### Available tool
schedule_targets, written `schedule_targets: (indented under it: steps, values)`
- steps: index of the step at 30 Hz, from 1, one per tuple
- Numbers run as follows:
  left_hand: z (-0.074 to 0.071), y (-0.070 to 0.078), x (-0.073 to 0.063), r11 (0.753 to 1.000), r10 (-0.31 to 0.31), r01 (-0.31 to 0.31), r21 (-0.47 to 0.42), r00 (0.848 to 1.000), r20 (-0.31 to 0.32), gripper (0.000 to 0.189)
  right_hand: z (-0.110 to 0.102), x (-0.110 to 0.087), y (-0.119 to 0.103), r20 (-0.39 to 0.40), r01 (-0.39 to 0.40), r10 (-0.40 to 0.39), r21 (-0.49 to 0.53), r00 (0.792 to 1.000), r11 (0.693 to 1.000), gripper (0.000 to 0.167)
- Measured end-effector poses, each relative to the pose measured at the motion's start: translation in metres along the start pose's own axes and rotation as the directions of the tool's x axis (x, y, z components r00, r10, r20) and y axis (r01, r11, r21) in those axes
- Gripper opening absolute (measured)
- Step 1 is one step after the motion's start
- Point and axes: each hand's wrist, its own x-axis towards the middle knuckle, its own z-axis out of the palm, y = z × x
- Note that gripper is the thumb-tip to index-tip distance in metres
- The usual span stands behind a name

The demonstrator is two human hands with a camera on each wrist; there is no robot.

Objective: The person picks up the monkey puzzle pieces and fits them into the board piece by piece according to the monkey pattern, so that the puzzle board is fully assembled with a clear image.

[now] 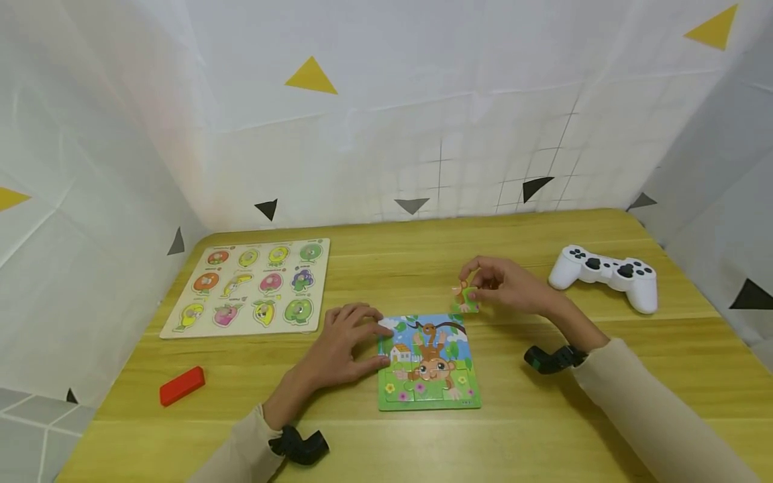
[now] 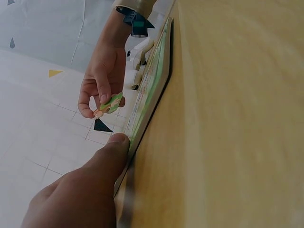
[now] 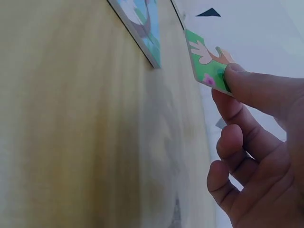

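A square monkey jigsaw puzzle (image 1: 430,362) with a green border lies flat on the wooden table. My left hand (image 1: 345,345) rests at its left side, thumb and a fingertip touching the edge; the left wrist view shows the thumb (image 2: 107,159) against the board's rim. Above the puzzle's top right corner, my right hand (image 1: 506,285) pinches a jigsaw piece (image 1: 465,298) between thumb and fingers. That piece (image 3: 209,61) is green with part of a monkey's hand and a pink flower, seen in the right wrist view. It is held clear of the board.
A wooden fruit puzzle board (image 1: 244,322) lies at the back left, with a red block (image 1: 182,386) in front of it. On the right sits a white game controller (image 1: 604,274). White sheeting (image 1: 374,154) with triangles stands behind the table.
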Motion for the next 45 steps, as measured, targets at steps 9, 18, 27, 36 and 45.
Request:
schedule_targets:
  steps: [9, 18, 27, 36, 45]
  values:
    - [0.0, -0.001, 0.001, 1.0, 0.0, 0.0, -0.002, 1.0, 0.002, 0.039, 0.014, -0.014, -0.002, 0.046, 0.07, -0.071, 0.038, 0.996, 0.997, 0.023]
    - [-0.002, -0.001, 0.002, 1.0, -0.005, 0.005, -0.008, 1.0, 0.008, 0.04, 0.032, -0.021, -0.013, 0.128, -0.004, -0.003, 0.056, 0.992, 0.998, 0.023]
    - [-0.002, 0.0, 0.003, 1.0, -0.011, 0.011, -0.015, 1.0, 0.016, 0.04, 0.048, -0.025, -0.026, 0.289, 0.024, -0.046, 0.079, 0.956, 0.997, 0.024]
    - [-0.002, 0.0, 0.002, 1.0, 0.007, -0.007, -0.013, 1.0, 0.002, 0.04, 0.062, -0.03, -0.03, 0.373, 0.032, -0.056, 0.07, 0.926, 0.997, 0.023]
    - [-0.001, 0.001, 0.001, 1.0, -0.006, 0.006, -0.012, 1.0, 0.013, 0.04, 0.069, -0.032, -0.04, 0.343, 0.132, -0.076, -0.141, 0.936, 0.981, 0.021]
